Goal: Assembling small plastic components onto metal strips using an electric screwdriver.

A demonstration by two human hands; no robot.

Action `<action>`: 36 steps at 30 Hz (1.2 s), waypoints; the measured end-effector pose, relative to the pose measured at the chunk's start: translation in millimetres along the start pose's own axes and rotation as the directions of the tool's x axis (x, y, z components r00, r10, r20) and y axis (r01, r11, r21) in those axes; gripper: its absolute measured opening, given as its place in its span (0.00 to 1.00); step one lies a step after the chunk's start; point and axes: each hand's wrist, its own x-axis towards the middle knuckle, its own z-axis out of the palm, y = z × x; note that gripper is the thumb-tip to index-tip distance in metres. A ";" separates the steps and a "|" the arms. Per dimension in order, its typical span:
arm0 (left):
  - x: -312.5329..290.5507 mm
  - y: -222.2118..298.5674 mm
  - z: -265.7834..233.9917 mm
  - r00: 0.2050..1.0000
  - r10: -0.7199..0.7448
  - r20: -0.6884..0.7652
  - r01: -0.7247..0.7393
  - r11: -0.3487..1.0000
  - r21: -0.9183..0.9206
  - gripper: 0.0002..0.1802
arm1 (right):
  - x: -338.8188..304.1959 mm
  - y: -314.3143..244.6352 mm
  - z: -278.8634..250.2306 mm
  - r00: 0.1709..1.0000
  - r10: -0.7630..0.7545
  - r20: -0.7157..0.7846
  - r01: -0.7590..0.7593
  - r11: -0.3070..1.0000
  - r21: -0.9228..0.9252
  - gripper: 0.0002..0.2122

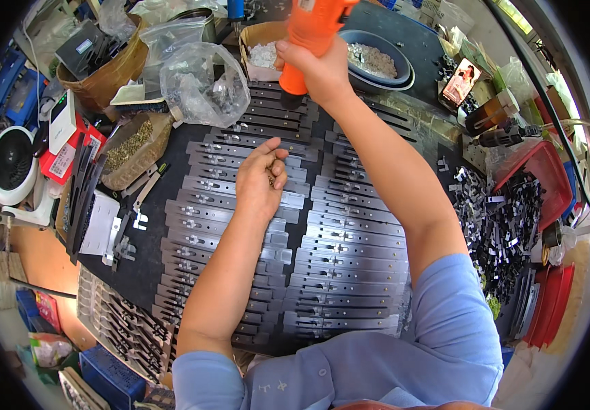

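My right hand [325, 68] is wrapped round an orange power driver [308, 31], held upright with its dark tip down over the far end of the left row of metal strips. The driver's top is cut off by the picture's edge. Palm up, my left hand [262, 178] is cupped with curled fingers round small brass-coloured pieces [271, 179], too small to name surely. It hovers over the left row of flat metal strips [206, 195]. A second row of strips [349, 249] lies to its right. Many strips carry small clips and brass-coloured dots.
Left stand a tray of brass-coloured bits [131, 158], a white fan [12, 166] and clear plastic bags [206, 82]. Farther back are a box of white pieces [261, 58] and a blue basin [377, 58]. Many black clips [500, 225] are heaped right, beside a red tray [547, 181].
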 end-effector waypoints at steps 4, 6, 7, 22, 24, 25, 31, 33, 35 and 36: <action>-1.2 0.0 -3.4 0.999 0.017 0.040 -0.020 0.998 0.067 0.11 | 7.8 25.1 -2.7 0.995 0.036 -0.095 -0.045 0.995 -0.093 0.10; -1.7 0.1 -1.3 0.999 0.039 0.019 -0.040 0.998 0.053 0.10 | 9.5 31.4 -1.5 0.995 0.031 -0.100 -0.039 0.995 -0.088 0.11; -2.6 -0.1 -0.6 0.998 0.058 -0.001 -0.058 0.998 0.040 0.09 | 9.2 33.8 -0.9 0.994 0.025 -0.106 -0.034 0.996 -0.083 0.12; 0.9 1.7 -3.8 0.993 0.111 -0.033 -0.109 0.991 0.073 0.09 | 8.2 48.6 -5.5 0.989 0.014 -0.149 -0.046 0.977 -0.209 0.14; 1.1 1.5 -4.9 0.995 0.098 -0.024 -0.097 0.995 0.034 0.09 | 8.8 50.0 -2.1 0.984 -0.050 -0.168 0.008 0.969 -0.245 0.14; 2.1 1.1 -5.6 0.996 0.084 -0.019 -0.084 0.996 -0.004 0.10 | 10.0 49.7 -0.7 0.977 -0.111 -0.185 0.056 0.959 -0.278 0.13; 5.0 -0.7 -11.3 0.996 0.074 0.041 -0.071 0.995 -0.066 0.13 | -5.7 -28.9 19.1 0.994 0.041 -0.103 -0.011 0.961 0.276 0.12; 4.6 -1.3 -10.2 0.995 0.061 0.074 -0.055 0.995 -0.080 0.13 | -10.1 -37.8 23.3 0.994 0.092 -0.060 -0.063 0.923 0.379 0.13; 4.8 -2.9 -11.5 0.994 0.034 0.102 -0.027 0.997 -0.071 0.12 | -13.5 -36.1 20.0 0.996 0.088 -0.016 -0.077 0.932 0.355 0.14; 3.9 -2.4 -12.1 0.994 0.015 0.110 -0.008 0.998 -0.064 0.11 | -14.9 -36.6 20.2 0.997 0.082 0.002 -0.078 0.937 0.342 0.14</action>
